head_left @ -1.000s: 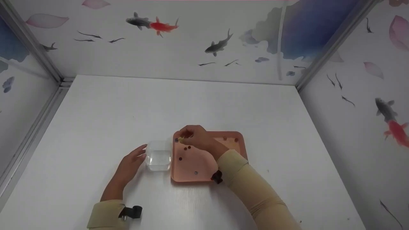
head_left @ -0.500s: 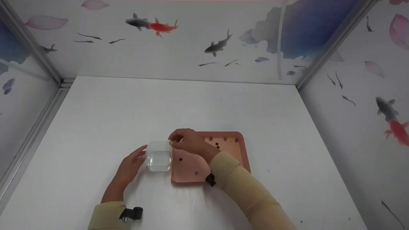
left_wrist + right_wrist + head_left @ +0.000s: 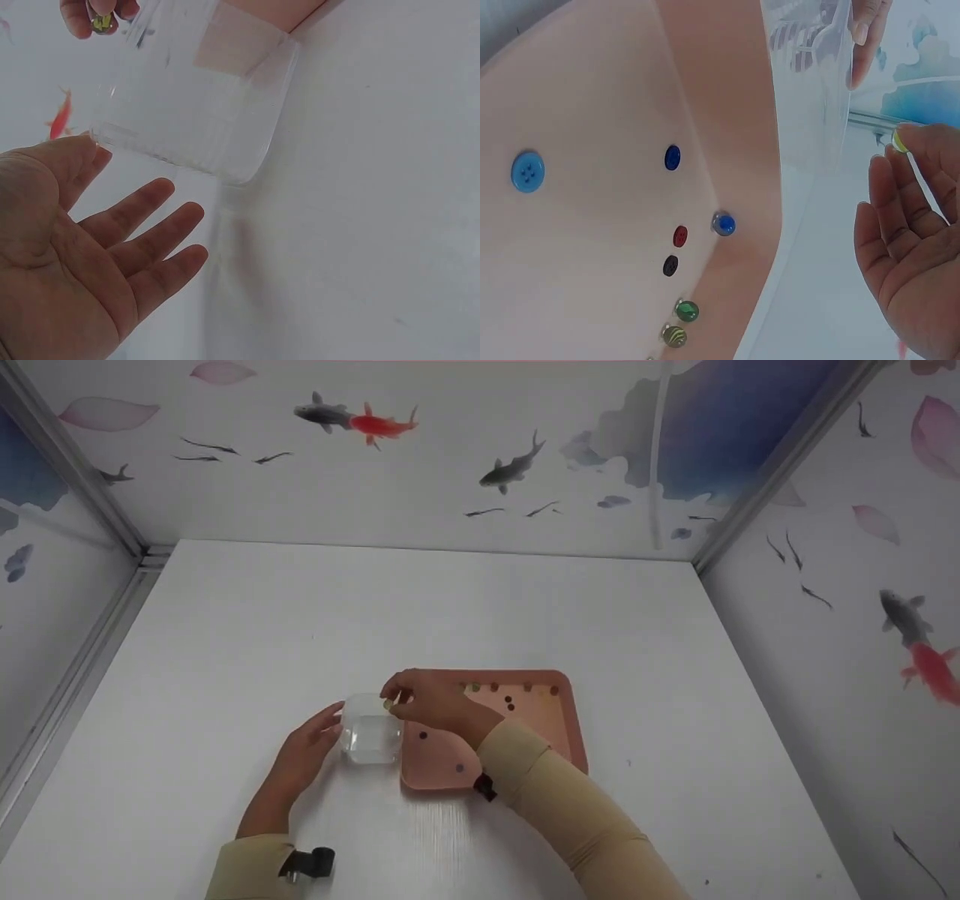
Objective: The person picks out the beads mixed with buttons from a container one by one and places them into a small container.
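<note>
Now, a yellow-green marble over the clear box.

My left hand (image 3: 304, 750) lies relaxed and straight-fingered, steadying the clear box (image 3: 371, 729) from its nine o'clock side; at three o'clock sits the pink tray (image 3: 566, 720) with loose buttons and marbles. My right hand (image 3: 427, 703) pinches the marble (image 3: 102, 23) in its fingertips above the box's far rim. I'd judge it best to centre it over the opening and release low.
</note>
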The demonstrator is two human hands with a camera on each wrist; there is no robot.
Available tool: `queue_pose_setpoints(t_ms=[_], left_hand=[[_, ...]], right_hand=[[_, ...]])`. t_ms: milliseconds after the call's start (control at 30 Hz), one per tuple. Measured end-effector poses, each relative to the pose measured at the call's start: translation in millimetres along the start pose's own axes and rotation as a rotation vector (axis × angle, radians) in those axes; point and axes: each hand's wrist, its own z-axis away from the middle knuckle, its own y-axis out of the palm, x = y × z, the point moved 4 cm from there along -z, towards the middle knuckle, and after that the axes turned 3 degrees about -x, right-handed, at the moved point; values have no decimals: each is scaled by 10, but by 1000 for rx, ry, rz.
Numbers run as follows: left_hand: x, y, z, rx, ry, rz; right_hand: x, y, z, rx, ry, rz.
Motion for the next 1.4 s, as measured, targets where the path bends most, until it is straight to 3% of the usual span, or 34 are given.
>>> queue_pose_setpoints(t_ms=[333,633,967,1400], left_hand=[[-8,7,15,4,-10,3],[21,11,-13,0,33,32],[37,11,-22,2,28,38],[30,3,-21,-1,34,33]], right_hand=[[59,65,-15,13,-87,140],[93,112,-48,34,-137,321],[94,151,-45,70,-93,320],[148,133,-30,16,-176,359]])
